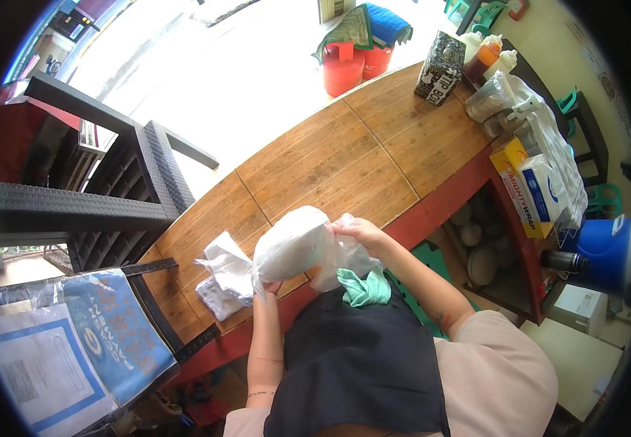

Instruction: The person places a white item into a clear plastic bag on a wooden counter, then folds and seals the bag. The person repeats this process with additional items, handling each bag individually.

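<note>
A bulging white plastic bag [293,243] is held in front of my apron, above the near edge of the wood-look tiled counter [315,158]. My left hand [272,286] grips it from below at its left end, with most of the fingers hidden behind the plastic. My right hand [360,234] pinches thin translucent plastic [348,254] at the right side, where it hangs down in loose folds. What fills the bag cannot be made out. Left of it, a stack of folded plastic bags [220,297] lies on the counter under a crumpled white bag [229,259].
A green cloth [365,287] hangs at my apron's waist. A tip box [440,68], sauce bottles [482,60] and a cling wrap box [520,188] stand along the right. Dark wicker-textured furniture [86,207] and a plastic-covered payment sign [113,328] border the left.
</note>
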`<action>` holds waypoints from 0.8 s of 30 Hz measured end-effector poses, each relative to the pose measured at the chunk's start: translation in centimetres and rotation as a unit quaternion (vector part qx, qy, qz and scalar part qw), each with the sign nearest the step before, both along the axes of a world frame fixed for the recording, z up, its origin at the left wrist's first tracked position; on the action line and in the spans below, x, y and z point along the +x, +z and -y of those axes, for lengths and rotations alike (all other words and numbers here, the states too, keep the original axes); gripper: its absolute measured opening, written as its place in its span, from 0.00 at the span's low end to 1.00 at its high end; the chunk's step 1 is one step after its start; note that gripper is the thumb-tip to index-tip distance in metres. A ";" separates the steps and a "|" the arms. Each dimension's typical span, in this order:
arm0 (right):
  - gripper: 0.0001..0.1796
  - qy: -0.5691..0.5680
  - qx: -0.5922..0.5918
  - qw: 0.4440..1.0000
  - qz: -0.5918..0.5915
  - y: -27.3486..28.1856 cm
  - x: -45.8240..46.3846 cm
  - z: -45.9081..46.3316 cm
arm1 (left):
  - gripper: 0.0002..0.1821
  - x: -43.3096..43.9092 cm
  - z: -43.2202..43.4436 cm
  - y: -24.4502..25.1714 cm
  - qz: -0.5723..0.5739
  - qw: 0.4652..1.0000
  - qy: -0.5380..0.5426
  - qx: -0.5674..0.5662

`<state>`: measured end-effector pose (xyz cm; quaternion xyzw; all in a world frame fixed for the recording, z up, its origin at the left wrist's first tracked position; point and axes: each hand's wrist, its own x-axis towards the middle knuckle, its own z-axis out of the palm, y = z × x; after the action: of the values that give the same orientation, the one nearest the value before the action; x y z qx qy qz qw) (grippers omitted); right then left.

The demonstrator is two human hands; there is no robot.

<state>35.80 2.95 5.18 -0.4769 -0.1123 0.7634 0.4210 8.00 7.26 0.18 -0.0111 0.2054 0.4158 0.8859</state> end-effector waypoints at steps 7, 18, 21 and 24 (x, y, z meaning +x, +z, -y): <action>0.08 -0.076 0.049 0.995 0.039 -5.0 -2.0 0.6 | 0.20 2.3 1.1 -5.1 -0.239 0.966 0.085 -0.056; 0.19 0.024 0.201 0.970 0.134 10.6 2.8 4.3 | 0.11 4.3 8.8 14.5 -0.493 0.752 -0.224 0.375; 0.19 0.033 0.270 0.959 0.085 14.5 1.1 4.3 | 0.12 8.4 7.5 19.0 -0.594 0.588 -0.065 0.544; 0.20 0.029 0.287 0.957 -0.014 16.8 0.6 4.4 | 0.12 8.6 7.2 21.6 -0.553 0.655 -0.077 0.509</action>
<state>36.39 -1.43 22.03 -0.3216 -0.3339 0.7178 0.5195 16.59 0.09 21.79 0.6893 0.4138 0.3152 0.5042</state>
